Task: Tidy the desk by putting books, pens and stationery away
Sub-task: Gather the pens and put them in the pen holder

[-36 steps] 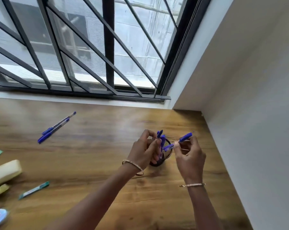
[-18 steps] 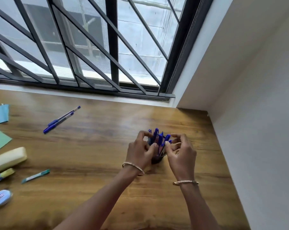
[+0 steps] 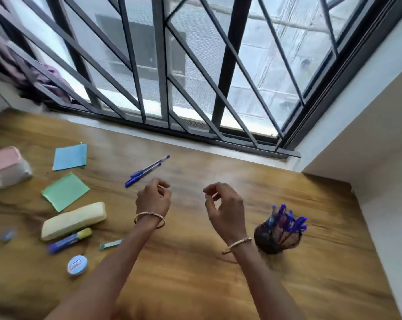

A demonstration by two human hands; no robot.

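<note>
1. Two blue pens (image 3: pixel 147 171) lie side by side on the tabletop (image 3: pixel 195 273), just beyond the left hand's fingers (image 3: pixel 163 189); their long axes run diagonally, capped ends toward the person and left, tips toward the window (image 3: pixel 195 65).
2. A mesh cup (image 3: pixel 277 239) stands to the right of the right hand's fingers (image 3: pixel 210 195), well apart from them, with blue pens upright in it, caps up and leaning right.
3. Left of the left fingers lie a blue sheet (image 3: pixel 70 157), a green sheet (image 3: pixel 65 191), a pink pouch (image 3: pixel 6 167) and a yellow pouch (image 3: pixel 73 220), the last one's long axis slanting up to the right.
4. A glue stick (image 3: pixel 68 241), a small teal stick (image 3: pixel 110 244) and a round blue tape (image 3: pixel 77 265) lie nearer the person; their labels are too blurred to read.
5. The left hand (image 3: pixel 152 199) hovers with fingers loosely curled and holds nothing.
6. The right hand (image 3: pixel 225 209) hovers alongside, fingers half curled, seemingly empty.
7. Both wrists wear bangles (image 3: pixel 149 218).
</note>
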